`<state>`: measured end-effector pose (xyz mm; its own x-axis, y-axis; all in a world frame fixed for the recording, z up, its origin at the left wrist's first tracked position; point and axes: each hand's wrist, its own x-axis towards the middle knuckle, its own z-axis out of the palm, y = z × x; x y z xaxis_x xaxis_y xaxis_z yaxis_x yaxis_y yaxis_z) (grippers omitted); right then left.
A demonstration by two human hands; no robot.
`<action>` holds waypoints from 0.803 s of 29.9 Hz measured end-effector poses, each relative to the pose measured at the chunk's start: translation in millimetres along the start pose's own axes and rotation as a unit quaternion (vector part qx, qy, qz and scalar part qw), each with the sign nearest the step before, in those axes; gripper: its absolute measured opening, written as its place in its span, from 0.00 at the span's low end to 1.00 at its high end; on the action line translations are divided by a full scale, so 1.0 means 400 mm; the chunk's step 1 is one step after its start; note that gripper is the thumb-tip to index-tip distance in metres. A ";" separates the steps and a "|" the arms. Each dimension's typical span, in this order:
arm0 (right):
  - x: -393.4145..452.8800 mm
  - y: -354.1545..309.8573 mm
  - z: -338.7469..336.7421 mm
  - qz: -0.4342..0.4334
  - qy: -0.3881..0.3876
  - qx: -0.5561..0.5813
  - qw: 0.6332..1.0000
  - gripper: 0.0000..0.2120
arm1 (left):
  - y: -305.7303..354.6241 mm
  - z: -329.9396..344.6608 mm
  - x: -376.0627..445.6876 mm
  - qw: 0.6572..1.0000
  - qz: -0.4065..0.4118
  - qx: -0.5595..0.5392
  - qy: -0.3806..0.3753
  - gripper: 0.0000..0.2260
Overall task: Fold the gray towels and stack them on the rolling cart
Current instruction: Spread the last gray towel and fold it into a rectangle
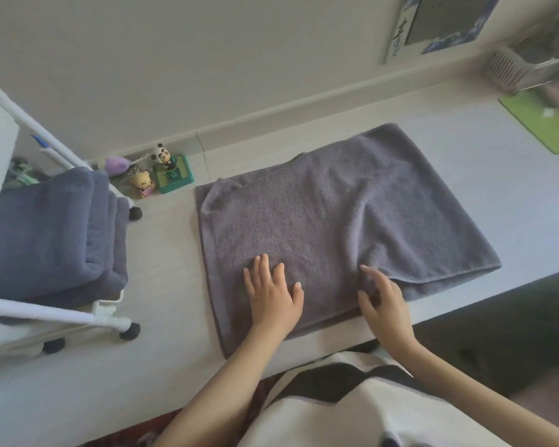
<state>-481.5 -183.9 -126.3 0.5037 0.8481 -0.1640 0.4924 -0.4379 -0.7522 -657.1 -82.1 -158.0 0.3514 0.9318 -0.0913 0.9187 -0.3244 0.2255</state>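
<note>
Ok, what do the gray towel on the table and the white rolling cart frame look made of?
Gray towel on the table: looks like looped terry cloth, with a matte, nubby pile and a flat woven hem. White rolling cart frame: smooth, slightly glossy tubing, painted metal or plastic; cannot tell which.

The left hand (273, 293) is lying flat on the towel (336, 221), fingers spread. The right hand (383, 298) is hovering beside it, fingers loosely curled.
</note>
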 end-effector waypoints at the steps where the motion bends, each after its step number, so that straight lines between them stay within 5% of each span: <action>1: 0.006 -0.002 -0.005 0.019 0.021 0.028 0.999 0.23 | 0.017 0.000 0.016 1.000 0.010 -0.012 0.018 0.24; 5: 0.040 0.008 -0.029 0.109 0.100 0.154 0.977 0.26 | 0.054 0.034 0.050 0.996 0.079 0.034 0.002 0.29; 14: 0.181 0.095 -0.200 0.265 0.235 0.290 0.889 0.27 | 0.144 0.014 0.123 0.997 0.069 -0.024 0.039 0.25; 24: 0.246 0.161 -0.324 0.229 0.229 0.180 0.929 0.24 | 0.179 0.074 0.125 0.984 0.127 0.113 -0.047 0.31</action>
<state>-308.2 -167.5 -108.0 0.8914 0.3461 -0.2926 -0.0750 -0.5240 -0.8484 -568.6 -63.7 -175.0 0.5799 0.8005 -0.1514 0.8122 -0.5825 0.0313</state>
